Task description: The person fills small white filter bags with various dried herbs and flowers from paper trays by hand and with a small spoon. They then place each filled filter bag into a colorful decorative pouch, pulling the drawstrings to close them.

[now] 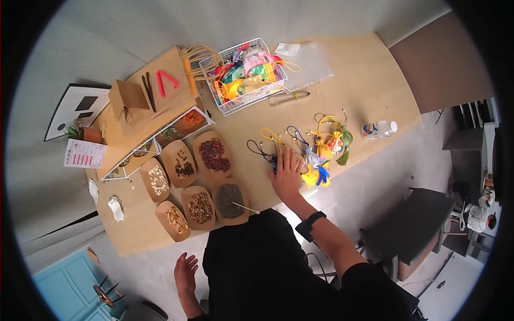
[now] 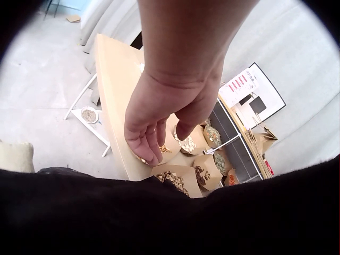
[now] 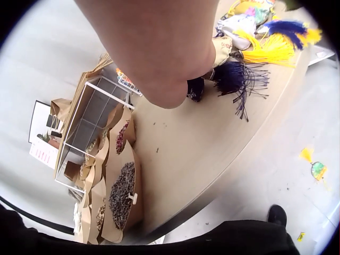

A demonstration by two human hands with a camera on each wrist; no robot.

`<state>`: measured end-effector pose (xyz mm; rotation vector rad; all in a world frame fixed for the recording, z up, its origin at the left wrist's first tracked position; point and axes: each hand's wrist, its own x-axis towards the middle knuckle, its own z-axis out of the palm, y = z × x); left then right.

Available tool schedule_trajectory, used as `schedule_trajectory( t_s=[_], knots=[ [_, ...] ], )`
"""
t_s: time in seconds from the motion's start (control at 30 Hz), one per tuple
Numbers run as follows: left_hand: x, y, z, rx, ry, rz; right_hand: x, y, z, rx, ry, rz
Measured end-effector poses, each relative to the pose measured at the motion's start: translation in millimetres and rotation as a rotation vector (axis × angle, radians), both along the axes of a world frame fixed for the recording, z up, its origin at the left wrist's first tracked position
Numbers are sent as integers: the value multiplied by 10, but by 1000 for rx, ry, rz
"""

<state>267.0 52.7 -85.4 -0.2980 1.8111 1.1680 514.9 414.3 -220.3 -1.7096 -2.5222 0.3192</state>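
My right hand (image 1: 288, 176) lies palm down on a row of tasselled sachets near the table's front edge, its fingers stretched out. Close beside it sit a pale blue sachet (image 1: 311, 156) and a green one (image 1: 345, 140). The right wrist view shows a dark blue sachet (image 3: 195, 89) with a dark blue tassel (image 3: 234, 79) partly under the hand, and a cream sachet (image 3: 222, 49) behind it; the fingers are hidden there. Off the table's front edge hangs my left hand (image 1: 186, 273), fingers loosely bent and holding nothing.
Paper trays of dried herbs stand left, a spoon handle (image 1: 246, 208) sticking out of the grey-filled one. Behind are a white wire basket (image 1: 227, 109) of sachets and tongs (image 1: 289, 98). A bottle (image 1: 379, 130) stands right. One sachet (image 3: 319, 170) lies on the floor.
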Motion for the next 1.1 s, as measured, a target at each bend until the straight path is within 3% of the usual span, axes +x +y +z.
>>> schedule_trajectory(
  t_s=[0.23, 0.33, 0.4, 0.47, 0.57, 0.63, 0.67, 0.73, 0.8, 0.83, 0.9, 0.93, 0.97, 1.0, 1.03, 1.1],
  knots=[
    [-141, -66, -50, -22, -6, -27, 29, -102, -98, 44, -79, 57],
    [-257, -90, -71, -22, -3, -63, 28, -101, -75, 56, -123, 16],
    [-343, -144, -104, -8, -5, -84, 2, -91, -5, 0, 19, -64],
    [-449, -236, -164, -13, 3, -103, 28, -109, -73, -25, 1, -119],
    [-647, -554, -449, -50, 28, -110, 87, -218, 41, -26, 13, -179],
    [-755, -815, -681, -59, 100, -53, 128, -353, 200, 59, 362, -272],
    [-890, -1092, -918, -119, 127, -119, 141, -478, 274, 159, 397, -306],
    [-999, -1429, -1156, -234, 109, -153, 208, -757, 480, -139, 507, -513],
    [-1015, -1669, -1244, -367, 58, -195, 499, -1150, 27, -269, 375, -626],
    [-1113, -1949, -1449, -333, 48, -364, 683, -1448, -247, -332, 254, -651],
    [-1212, -2404, -1785, -255, 34, -499, 1061, -2134, -604, -564, 47, -681],
    [-1205, -2330, -1709, -243, 24, -505, 1201, -2509, -729, -610, -33, -691],
    [-1182, -2223, -1532, -346, -26, -413, 1502, -2929, -1057, -648, -143, -390],
    [-1162, -2136, -1399, -452, -75, -321, 1571, -3270, -1083, -561, -487, 14],
    [-1172, -2142, -1425, -444, -80, -326, 1550, -3560, -1021, -746, -386, -174],
    [-1243, -2183, -1621, -300, -130, -150, 1660, -4128, -1243, -954, -36, -546]
  ],
)
